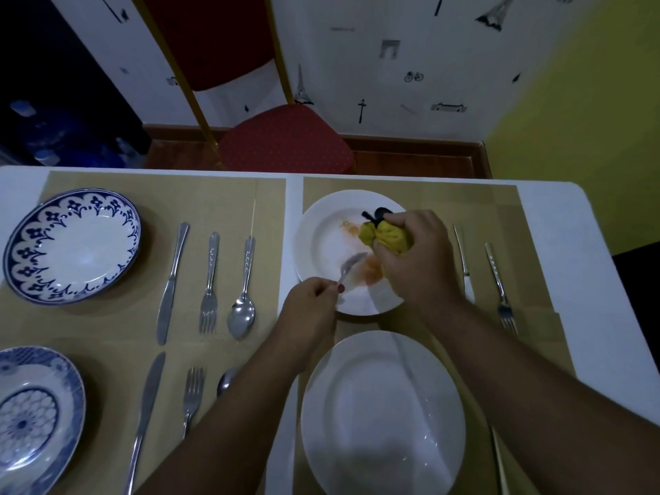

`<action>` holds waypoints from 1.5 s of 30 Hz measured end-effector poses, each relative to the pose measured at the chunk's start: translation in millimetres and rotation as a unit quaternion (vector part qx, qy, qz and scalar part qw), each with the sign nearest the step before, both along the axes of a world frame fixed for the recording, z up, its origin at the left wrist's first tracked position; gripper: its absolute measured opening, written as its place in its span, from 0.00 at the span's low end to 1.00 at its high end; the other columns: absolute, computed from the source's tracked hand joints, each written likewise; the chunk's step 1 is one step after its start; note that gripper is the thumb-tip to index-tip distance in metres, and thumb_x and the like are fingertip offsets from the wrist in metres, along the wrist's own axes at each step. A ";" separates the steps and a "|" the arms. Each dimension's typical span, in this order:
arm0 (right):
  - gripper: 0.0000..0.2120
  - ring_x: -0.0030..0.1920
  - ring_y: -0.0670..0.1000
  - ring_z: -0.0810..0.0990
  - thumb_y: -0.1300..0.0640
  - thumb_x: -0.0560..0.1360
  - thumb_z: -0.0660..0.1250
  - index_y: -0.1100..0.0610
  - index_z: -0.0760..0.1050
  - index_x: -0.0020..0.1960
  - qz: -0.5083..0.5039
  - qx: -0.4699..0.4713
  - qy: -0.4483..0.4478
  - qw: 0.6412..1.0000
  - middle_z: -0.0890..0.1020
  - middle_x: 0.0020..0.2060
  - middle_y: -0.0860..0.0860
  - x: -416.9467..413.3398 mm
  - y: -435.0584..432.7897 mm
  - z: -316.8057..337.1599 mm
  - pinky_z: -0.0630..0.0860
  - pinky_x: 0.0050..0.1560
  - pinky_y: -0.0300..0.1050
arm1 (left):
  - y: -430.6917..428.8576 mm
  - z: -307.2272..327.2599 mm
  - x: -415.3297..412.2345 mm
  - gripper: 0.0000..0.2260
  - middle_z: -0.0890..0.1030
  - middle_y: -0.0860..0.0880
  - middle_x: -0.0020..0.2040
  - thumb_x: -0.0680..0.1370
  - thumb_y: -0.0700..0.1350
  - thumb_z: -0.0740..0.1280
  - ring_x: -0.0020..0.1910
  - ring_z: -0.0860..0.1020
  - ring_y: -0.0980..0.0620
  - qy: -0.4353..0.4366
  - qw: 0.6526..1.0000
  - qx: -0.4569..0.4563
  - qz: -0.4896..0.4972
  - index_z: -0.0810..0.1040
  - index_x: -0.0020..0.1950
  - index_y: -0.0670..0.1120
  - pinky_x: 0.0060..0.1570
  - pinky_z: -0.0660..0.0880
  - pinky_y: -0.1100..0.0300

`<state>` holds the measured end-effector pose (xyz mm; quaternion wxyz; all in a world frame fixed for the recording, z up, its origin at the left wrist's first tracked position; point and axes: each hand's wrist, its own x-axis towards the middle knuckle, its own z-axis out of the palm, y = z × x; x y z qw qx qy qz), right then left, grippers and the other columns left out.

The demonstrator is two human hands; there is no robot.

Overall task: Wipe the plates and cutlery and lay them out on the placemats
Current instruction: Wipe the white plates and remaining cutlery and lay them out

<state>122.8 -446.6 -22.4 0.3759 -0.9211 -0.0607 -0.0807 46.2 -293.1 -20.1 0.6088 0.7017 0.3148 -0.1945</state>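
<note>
Right hand (pixel 418 259): fingers curled tight round a bunched yellow cloth (pixel 387 237), holding it over the far right part of a round white plate with orange smears (pixel 321 230). A small black item shows at the cloth's far edge; what it is cannot be told.

Left hand (pixel 309 309): thumb and fingertips pinch the handle of a silver metal utensil (pixel 351 264). Its head lies over the plate's near part beside an orange smear. The head is blurred; spoon or fork cannot be told.

The smeared plate rests on the far right tan placemat (pixel 500 209). A silver table knife (pixel 463 259) and a silver fork (pixel 501 291) lie on the same mat, right of the plate.

A clean white plate (pixel 382 423) sits nearer the person, between the forearms.

On the far left mat: a blue-patterned white plate (pixel 71 244), then a knife (pixel 171 284), a fork (pixel 210 287) and a spoon (pixel 243 298), side by side and apart.

All rest on a white table (pixel 589 262).
</note>
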 end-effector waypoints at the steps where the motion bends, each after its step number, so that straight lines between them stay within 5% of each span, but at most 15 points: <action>1: 0.18 0.55 0.50 0.73 0.59 0.69 0.74 0.54 0.77 0.58 0.027 -0.001 -0.013 1.000 0.75 0.53 0.49 -5.7 2.5 1.7 0.73 0.51 0.40 | 0.2 0.1 0.9 0.09 0.80 0.47 0.40 0.83 0.44 0.62 0.32 0.74 0.53 -0.003 1.000 -0.004 -0.005 0.82 0.53 0.46 0.29 0.71 0.62; 5: 0.20 0.58 0.52 0.72 0.60 0.70 0.71 0.56 0.76 0.62 0.133 -0.041 -0.030 0.990 0.78 0.57 0.51 -26.3 15.6 0.8 0.70 0.58 0.41 | -0.5 1.6 4.6 0.09 0.81 0.45 0.42 0.83 0.41 0.61 0.34 0.77 0.51 -0.016 0.999 -0.029 -0.012 0.81 0.52 0.44 0.29 0.73 0.61; 9: 0.19 0.57 0.53 0.72 0.59 0.71 0.70 0.56 0.76 0.62 0.186 -0.078 -0.029 0.979 0.78 0.56 0.52 -27.9 16.2 -7.6 0.68 0.59 0.42 | -1.4 1.6 -1.1 0.09 0.78 0.48 0.33 0.81 0.37 0.61 0.25 0.73 0.57 -0.035 0.998 -0.037 0.024 0.81 0.46 0.40 0.23 0.68 0.66; 15: 0.17 0.55 0.53 0.75 0.60 0.71 0.72 0.53 0.78 0.59 0.030 -0.041 0.058 0.997 0.78 0.54 0.51 10.1 2.3 -11.5 0.71 0.55 0.42 | -7.2 -1.0 -24.0 0.09 0.82 0.41 0.38 0.80 0.40 0.65 0.24 0.70 0.58 -0.021 0.997 -0.071 0.031 0.85 0.48 0.45 0.23 0.65 0.64; 17: 0.16 0.55 0.51 0.75 0.59 0.71 0.72 0.53 0.77 0.58 0.001 -0.025 0.051 0.998 0.77 0.53 0.50 8.6 -1.4 -5.4 0.71 0.53 0.41 | -6.2 -3.0 -24.3 0.10 0.79 0.45 0.35 0.80 0.39 0.64 0.23 0.67 0.56 -0.002 0.993 -0.099 0.061 0.85 0.48 0.45 0.24 0.61 0.63; 23: 0.19 0.56 0.51 0.73 0.57 0.71 0.71 0.53 0.76 0.61 0.131 -0.030 -0.001 0.991 0.77 0.55 0.49 -30.4 11.7 -4.0 0.71 0.57 0.43 | -2.6 1.3 -16.0 0.09 0.77 0.50 0.31 0.80 0.39 0.65 0.23 0.70 0.58 -0.008 0.994 -0.093 0.057 0.84 0.44 0.45 0.22 0.64 0.65; 26: 0.17 0.55 0.51 0.73 0.57 0.71 0.71 0.53 0.76 0.60 0.056 -0.033 0.033 0.997 0.77 0.54 0.49 -19.3 7.0 -9.3 0.73 0.54 0.44 | 0.8 2.3 -25.5 0.07 0.78 0.49 0.32 0.80 0.42 0.67 0.23 0.70 0.58 -0.002 0.996 -0.089 0.024 0.82 0.44 0.43 0.23 0.65 0.65; 32: 0.15 0.51 0.44 0.74 0.59 0.72 0.73 0.52 0.78 0.58 -0.037 0.027 0.066 0.997 0.76 0.51 0.45 -19.6 -14.5 -0.7 0.67 0.47 0.28 | -4.7 -0.9 -33.0 0.07 0.78 0.47 0.36 0.80 0.44 0.68 0.28 0.72 0.54 0.013 0.990 -0.120 0.066 0.83 0.50 0.41 0.28 0.68 0.61; 37: 0.14 0.50 0.44 0.75 0.58 0.71 0.72 0.51 0.79 0.56 -0.062 0.071 0.070 0.993 0.76 0.49 0.43 -42.3 -20.9 -3.2 0.70 0.48 0.35 | -6.0 6.8 -26.3 0.05 0.87 0.44 0.46 0.76 0.43 0.73 0.42 0.86 0.48 0.013 0.983 -0.167 0.077 0.87 0.49 0.46 0.42 0.80 0.59; 42: 0.14 0.49 0.44 0.76 0.58 0.71 0.73 0.49 0.79 0.55 -0.085 0.110 0.074 0.988 0.77 0.48 0.43 -53.6 -28.5 1.6 0.70 0.47 0.31 | -8.9 24.2 -21.1 0.06 0.79 0.51 0.30 0.80 0.42 0.70 0.21 0.74 0.61 -0.037 0.987 -0.145 0.058 0.85 0.52 0.42 0.21 0.68 0.71; 45: 0.14 0.49 0.43 0.76 0.57 0.71 0.73 0.49 0.78 0.56 -0.074 0.125 0.070 0.987 0.77 0.48 0.42 -57.4 -32.5 8.0 0.72 0.48 0.35 | -12.6 31.9 -15.0 0.08 0.84 0.46 0.39 0.82 0.45 0.66 0.26 0.79 0.55 -0.051 0.990 -0.127 0.015 0.84 0.53 0.44 0.23 0.71 0.68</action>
